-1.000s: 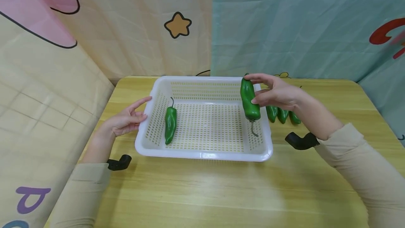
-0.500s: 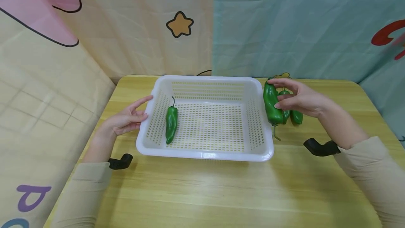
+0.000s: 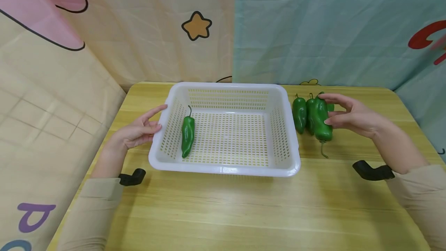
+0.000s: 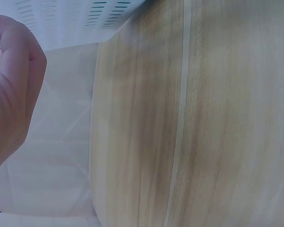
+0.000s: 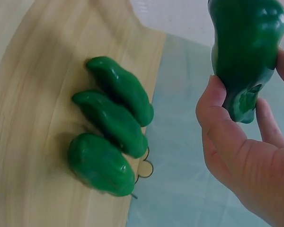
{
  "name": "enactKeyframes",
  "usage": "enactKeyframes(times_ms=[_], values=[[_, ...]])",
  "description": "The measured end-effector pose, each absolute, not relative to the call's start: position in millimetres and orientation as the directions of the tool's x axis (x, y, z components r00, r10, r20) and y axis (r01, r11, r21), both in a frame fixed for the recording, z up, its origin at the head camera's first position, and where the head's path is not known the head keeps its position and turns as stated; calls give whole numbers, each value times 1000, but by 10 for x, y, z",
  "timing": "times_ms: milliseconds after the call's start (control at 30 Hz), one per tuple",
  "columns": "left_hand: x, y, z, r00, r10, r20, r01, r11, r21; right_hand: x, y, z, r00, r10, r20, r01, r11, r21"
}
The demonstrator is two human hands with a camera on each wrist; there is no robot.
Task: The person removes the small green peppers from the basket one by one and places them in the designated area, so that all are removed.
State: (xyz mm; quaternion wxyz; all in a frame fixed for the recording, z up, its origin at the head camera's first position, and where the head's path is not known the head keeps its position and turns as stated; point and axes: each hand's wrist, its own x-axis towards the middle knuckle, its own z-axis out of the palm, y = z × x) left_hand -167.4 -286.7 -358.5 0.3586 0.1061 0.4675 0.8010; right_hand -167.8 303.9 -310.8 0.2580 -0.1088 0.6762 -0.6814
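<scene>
The place looked like a curtained-off corner, its wider room impossible to tell: beige cloth [image 3: 146, 30], printed with a cartoon star [image 3: 196, 26], and teal cloth [image 3: 313, 26] hung creased close around a wood-grained table [image 3: 223, 208].

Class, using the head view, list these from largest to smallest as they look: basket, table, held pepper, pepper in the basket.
1. Table
2. Basket
3. Held pepper and basket pepper, unranked: the held one looks larger, but may simply be nearer the camera.
</scene>
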Motion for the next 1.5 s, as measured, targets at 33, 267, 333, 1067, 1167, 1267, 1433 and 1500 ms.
enactKeyframes(times_ms=[33,267,333,1067,1167,1267,1433,1500], values=[[-1674,-2867,-3586,-720,674,-165,-477,-307,823,-1669,3068,-3119,-845,-498,-197,203,42,-978],[-1678,-2865,-3596,-719,676,-161,-478,-313,821,-1623,3240,-3181,-860,-477,-180,195,19,-981],[-1677,-2863,-3595,-719,676,-161,-479,-314,820,-1616,3277,-3195,-868,-461,-183,196,20,-980],[-1680,-2869,-3595,-719,675,-169,-494,-324,807,-1597,3624,-3393,-918,-339,-209,202,54,-978],[-1676,-2867,-3596,-719,674,-170,-493,-322,808,-1607,3645,-3425,-925,-307,-224,216,61,-975],[-1673,-2862,-3592,-719,673,-172,-495,-323,807,-1622,3661,-3458,-929,-284,-239,227,75,-971],[-1676,-2863,-3593,-716,676,-172,-495,-319,808,-1651,3709,-3542,-932,-268,-243,235,63,-970],[-1678,-2866,-3596,-715,679,-166,-492,-320,810,-1662,3729,-3576,-933,-263,-246,238,63,-969]])
